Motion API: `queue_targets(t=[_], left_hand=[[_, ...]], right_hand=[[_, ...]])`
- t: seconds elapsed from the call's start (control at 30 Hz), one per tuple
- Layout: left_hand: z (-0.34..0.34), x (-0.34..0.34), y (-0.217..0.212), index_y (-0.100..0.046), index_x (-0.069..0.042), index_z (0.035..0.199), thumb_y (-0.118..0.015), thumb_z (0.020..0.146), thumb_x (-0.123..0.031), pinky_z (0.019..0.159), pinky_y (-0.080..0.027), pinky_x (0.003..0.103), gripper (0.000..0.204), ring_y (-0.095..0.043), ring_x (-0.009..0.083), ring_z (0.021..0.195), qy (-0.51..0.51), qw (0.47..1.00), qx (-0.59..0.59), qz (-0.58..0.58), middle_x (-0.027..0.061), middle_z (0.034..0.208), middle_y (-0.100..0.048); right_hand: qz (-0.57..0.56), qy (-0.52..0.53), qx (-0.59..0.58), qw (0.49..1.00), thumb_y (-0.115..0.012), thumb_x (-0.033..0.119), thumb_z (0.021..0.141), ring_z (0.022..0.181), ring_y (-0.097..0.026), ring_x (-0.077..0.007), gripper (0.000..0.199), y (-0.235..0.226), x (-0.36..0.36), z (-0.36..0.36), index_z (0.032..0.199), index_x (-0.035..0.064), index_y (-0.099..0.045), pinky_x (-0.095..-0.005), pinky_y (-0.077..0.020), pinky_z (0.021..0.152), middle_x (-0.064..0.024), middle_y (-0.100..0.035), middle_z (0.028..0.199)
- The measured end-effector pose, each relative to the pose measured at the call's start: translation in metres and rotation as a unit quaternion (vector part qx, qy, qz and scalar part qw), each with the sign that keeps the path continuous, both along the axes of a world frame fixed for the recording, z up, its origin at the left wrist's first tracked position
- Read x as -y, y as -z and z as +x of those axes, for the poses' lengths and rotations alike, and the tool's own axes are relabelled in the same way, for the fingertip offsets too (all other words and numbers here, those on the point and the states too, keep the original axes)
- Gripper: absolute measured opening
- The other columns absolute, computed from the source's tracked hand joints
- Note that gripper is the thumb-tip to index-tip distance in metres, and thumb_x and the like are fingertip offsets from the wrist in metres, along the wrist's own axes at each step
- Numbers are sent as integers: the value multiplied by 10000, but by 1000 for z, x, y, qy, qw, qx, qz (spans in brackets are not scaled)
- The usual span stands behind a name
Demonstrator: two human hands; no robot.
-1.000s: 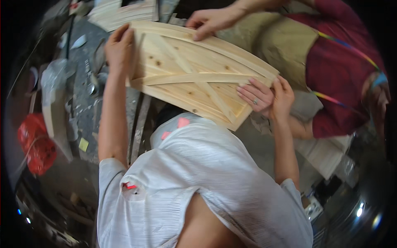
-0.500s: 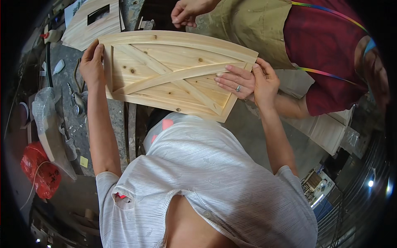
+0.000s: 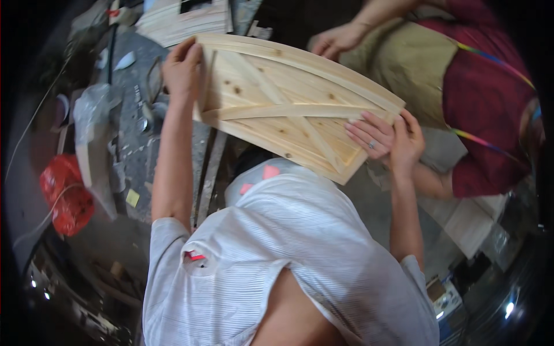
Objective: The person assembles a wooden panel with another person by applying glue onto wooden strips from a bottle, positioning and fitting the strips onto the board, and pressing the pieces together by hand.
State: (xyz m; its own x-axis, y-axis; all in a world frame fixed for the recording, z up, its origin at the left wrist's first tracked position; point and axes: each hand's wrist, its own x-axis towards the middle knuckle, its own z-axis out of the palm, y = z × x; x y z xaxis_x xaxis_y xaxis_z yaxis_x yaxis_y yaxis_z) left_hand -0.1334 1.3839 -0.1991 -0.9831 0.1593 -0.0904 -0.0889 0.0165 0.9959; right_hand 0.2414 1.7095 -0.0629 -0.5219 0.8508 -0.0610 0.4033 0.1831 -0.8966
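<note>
Though knotty: framed pine panel (image 3: 277, 109), cross-braced.

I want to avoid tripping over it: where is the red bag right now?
In the head view the red bag lies on the floor at the far left, left of the left forearm, beside a pale board.

Both arms are reaching up from the lower middle of the frame, bare below short sleeves. The left hand (image 3: 183, 70) is curling its fingers over an edge in the upper left. The right hand (image 3: 407, 143) is gripping at centre right, fingers wrapped, wrist bending slightly inward.
</note>
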Motion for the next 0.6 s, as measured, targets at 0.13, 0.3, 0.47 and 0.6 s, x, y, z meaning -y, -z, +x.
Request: queue_targets(t=[0.13,0.3,0.47,0.6], left_hand=[[8,-6,-18,-746,6,1195,-774,937,-143,859,-551,282,300,-692,140,956,-2,1000,15,10,73,1097,-760],[-7,2,-17,-573,37,1384,-764,939,-47,817,-562,265,491,-685,140,911,29,989,86,120,75,1063,-697],[-7,-1,-37,-631,47,1314,-799,921,-88,738,-543,250,449,-668,108,819,50,974,131,177,86,1038,-730],[-9,-4,-43,-655,48,1270,-797,936,-120,774,-569,264,400,-704,135,888,46,973,150,170,95,1063,-728]], right_hand=[[-96,17,-82,992,-640,45,1031,895,-639,-100,193,6,-18,4,1203,-43,-652,-246,-527,804,-64,-697,1025],[-204,-107,-47,972,-542,179,1105,858,-624,-92,234,3,-41,6,1260,13,-599,-270,-539,772,-59,-691,1026],[-259,-164,-58,950,-538,227,1111,1040,-662,-146,308,21,-69,24,1316,5,-599,-285,-539,920,-104,-696,1185],[-265,-188,-44,945,-568,243,1101,1137,-661,-179,380,7,-69,20,1392,-2,-588,-310,-526,1015,-124,-684,1286]])
